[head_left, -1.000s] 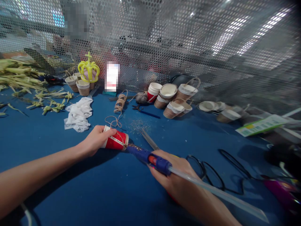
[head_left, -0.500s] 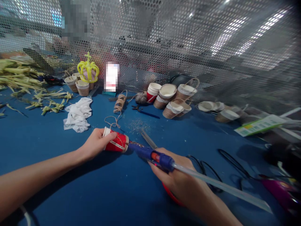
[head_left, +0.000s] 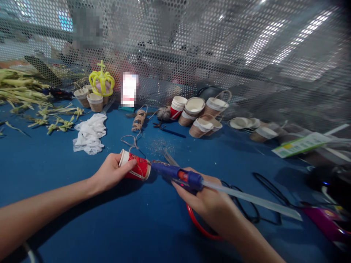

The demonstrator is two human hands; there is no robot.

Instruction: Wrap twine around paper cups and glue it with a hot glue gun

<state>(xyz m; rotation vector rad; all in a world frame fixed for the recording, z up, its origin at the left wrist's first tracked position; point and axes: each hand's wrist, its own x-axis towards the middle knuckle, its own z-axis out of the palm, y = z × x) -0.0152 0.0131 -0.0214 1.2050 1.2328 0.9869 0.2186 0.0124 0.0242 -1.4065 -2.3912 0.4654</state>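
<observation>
My left hand (head_left: 109,172) grips a red paper cup (head_left: 135,168) lying on its side on the blue table (head_left: 109,226), thumb over its white rim. A strand of brown twine (head_left: 131,140) runs from the cup toward the back. My right hand (head_left: 208,204) is wrapped round a blue glue gun (head_left: 179,173) whose nozzle touches the base end of the cup. A clear glue stick (head_left: 255,200) juts out of the gun's back to the right. A red cord (head_left: 200,228) loops under my right hand.
Twine-wrapped cups (head_left: 204,115) and a stack of red cups (head_left: 177,106) stand behind. White cloth (head_left: 89,133), a twine coil (head_left: 139,118), scissors (head_left: 170,157), black cables (head_left: 263,197), green leaves (head_left: 24,95) and a yellow crown (head_left: 101,79) lie about. A perforated metal screen (head_left: 192,47) closes the back.
The glue gun swung to a flatter angle against the cup's base end, and the glue stick dropped toward level. My left hand shifted the cup slightly. The red cord came into view.
</observation>
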